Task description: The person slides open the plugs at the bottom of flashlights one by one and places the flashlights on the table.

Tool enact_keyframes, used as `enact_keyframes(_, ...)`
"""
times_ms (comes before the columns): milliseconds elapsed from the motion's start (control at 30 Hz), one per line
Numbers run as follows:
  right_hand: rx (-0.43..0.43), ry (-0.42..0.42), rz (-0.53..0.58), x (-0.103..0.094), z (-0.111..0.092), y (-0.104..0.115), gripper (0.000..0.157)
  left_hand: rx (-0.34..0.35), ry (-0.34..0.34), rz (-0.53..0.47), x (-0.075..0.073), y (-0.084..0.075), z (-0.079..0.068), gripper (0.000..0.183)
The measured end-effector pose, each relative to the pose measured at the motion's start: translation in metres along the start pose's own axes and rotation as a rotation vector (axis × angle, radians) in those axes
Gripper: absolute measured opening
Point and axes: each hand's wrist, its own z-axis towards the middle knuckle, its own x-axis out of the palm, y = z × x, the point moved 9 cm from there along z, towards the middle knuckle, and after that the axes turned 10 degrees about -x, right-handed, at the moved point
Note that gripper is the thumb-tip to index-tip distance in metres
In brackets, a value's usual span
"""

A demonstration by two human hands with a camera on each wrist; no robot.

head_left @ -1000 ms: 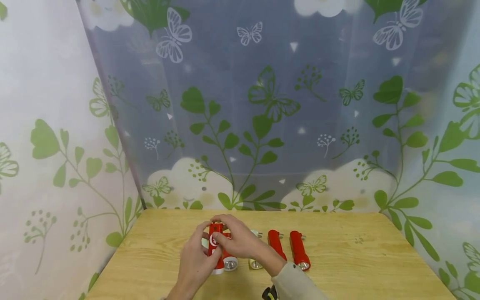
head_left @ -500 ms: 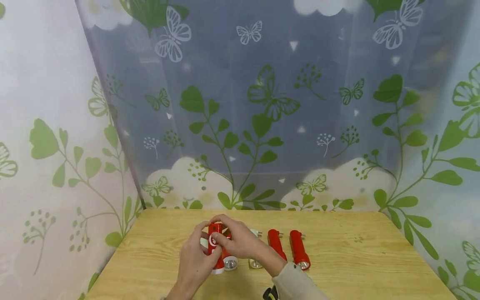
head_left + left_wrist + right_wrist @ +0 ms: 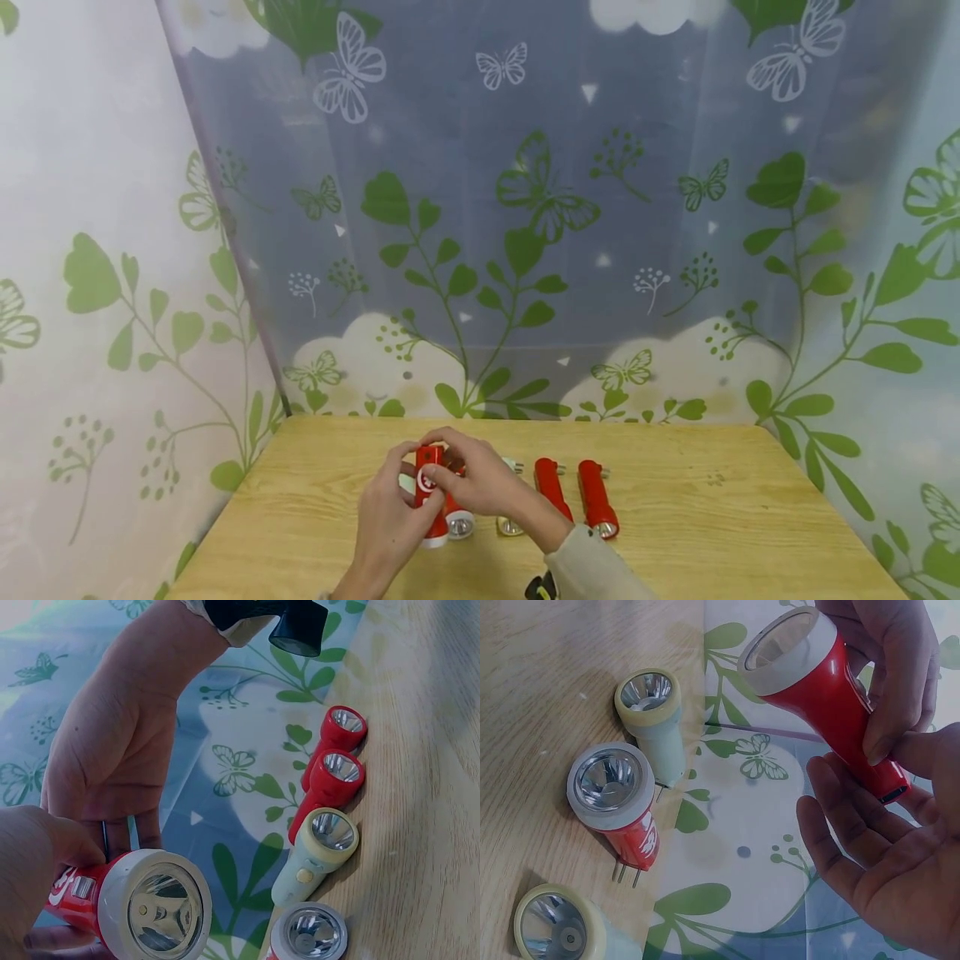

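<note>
My left hand (image 3: 390, 517) grips a red flashlight (image 3: 433, 525) with a white head and a white print, lens end towards me. At its tail, my right hand (image 3: 480, 479) pinches the body, thumb on the printed face and index finger over the end. In the right wrist view, the tail of the held flashlight (image 3: 802, 682) shows a dark slot, with fingers of both hands around that end. The left wrist view shows its lens and a grey sliding switch (image 3: 82, 887) on the side. Part of the body is hidden behind fingers.
Close beside it on the wooden table (image 3: 697, 533) lies another red-and-white flashlight (image 3: 460, 525), metal prongs (image 3: 626, 876) out of its tail. One pale green flashlight (image 3: 660, 746) lies left, another (image 3: 304, 874) right. Two all-red flashlights (image 3: 597, 500) lie farther right. A patterned cloth (image 3: 480, 250) hangs behind.
</note>
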Motion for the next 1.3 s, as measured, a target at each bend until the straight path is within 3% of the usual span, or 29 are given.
enact_keyframes(500,0.003,-0.07,0.055,-0.0022,0.002,-0.0023,0.028,0.01,-0.003,-0.026,-0.0005,0.0023,0.0013,0.05)
enact_keyframes(1300,0.028,-0.076,0.104,-0.0019,0.0007,-0.006,0.03,-0.017,0.013,-0.015,-0.0007,0.0034,0.001,0.049)
